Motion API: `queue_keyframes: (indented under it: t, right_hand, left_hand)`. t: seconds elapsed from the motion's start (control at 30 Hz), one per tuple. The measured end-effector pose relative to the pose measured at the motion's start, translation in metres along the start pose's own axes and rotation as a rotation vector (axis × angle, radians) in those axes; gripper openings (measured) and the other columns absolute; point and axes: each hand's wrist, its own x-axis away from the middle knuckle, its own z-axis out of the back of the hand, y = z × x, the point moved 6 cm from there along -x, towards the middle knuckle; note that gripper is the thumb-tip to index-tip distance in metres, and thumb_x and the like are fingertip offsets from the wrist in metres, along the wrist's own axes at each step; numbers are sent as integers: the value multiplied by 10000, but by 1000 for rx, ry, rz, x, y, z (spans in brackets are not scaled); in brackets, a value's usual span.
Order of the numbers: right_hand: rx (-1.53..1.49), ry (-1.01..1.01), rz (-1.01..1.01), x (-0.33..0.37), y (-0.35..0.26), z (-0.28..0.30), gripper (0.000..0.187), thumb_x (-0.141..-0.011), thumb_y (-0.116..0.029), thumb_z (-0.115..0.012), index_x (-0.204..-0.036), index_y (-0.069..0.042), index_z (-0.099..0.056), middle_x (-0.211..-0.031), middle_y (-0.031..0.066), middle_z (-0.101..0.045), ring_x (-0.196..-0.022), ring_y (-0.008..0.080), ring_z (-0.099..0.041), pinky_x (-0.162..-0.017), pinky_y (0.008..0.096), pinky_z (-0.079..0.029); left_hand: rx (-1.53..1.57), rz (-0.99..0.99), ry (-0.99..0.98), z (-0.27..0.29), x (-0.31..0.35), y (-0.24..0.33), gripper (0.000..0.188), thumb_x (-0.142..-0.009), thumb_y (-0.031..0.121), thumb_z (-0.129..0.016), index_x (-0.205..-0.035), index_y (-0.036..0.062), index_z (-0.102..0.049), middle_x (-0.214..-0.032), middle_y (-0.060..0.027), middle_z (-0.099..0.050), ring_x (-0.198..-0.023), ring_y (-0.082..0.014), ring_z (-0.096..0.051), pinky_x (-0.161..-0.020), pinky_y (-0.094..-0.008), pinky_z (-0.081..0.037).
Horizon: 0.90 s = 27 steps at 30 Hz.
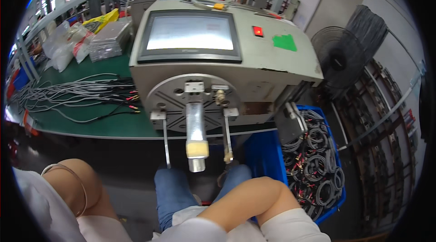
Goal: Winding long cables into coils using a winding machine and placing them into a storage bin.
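Bare forearms bend across the lower part of the view, a bracelet (84,192) around the left one. White cloth covers the lower ends of both arms, and no fingers of either hand show. Whether the hands hold anything is hidden. In front of me, a bench machine (261,71) carries a lit screen (188,32) and a slotted round faceplate (175,106). From the plate a silver post (194,121) sticks out toward me, with a yellowish band (197,149) near its end. Thin metal rods (166,144) flank the post. Both arms are apart from the machine.
Grey cables (77,91) with red and black ends lie on the green bench (63,121). Behind them are plastic bags (61,51) and a wrapped stack (109,40). A blue crate (268,155) of coiled cables (315,167) stands right, below a fan (338,56).
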Motion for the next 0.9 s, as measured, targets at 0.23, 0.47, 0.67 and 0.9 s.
queue_keyframes:
  t: [0.23,0.47,0.67,0.9]
  right_hand:
    - [917,210,-361,70,-74,57,290,-885,-187,-568,-974,76,-652,-1077,270,-613,-1000,355,-607,-861,427,-490]
    - [2065,811,420,96,-194,-38,239,-840,-132,-604,-988,54,-628,-968,186,-625,-833,256,-620,-774,328,-508]
    - [2213,771,624,117,-197,-38,208,-844,-131,-589,-969,31,-627,-938,172,-616,-828,252,-611,-759,331,-497]
    - [2189,716,696,124,-196,-36,173,-849,-129,-571,-946,4,-626,-903,156,-606,-821,249,-600,-741,334,-484]
  left_hand:
    - [-67,-54,83,21,-11,14,244,-833,-74,-567,-1066,-44,-634,-991,-136,-644,-717,-111,-591,-615,-182,-467]
    - [-382,206,453,100,32,-34,245,-835,-90,-562,-1061,-40,-640,-998,-136,-646,-722,-109,-592,-614,-178,-467]
    - [-816,823,-261,121,157,-215,262,-803,100,-683,-1062,67,-664,-962,-99,-662,-858,-209,-638,-779,-311,-512]
    - [-1395,406,-506,125,230,-299,237,-747,136,-640,-977,107,-693,-1088,-107,-629,-1077,-285,-555,-891,-389,-461]
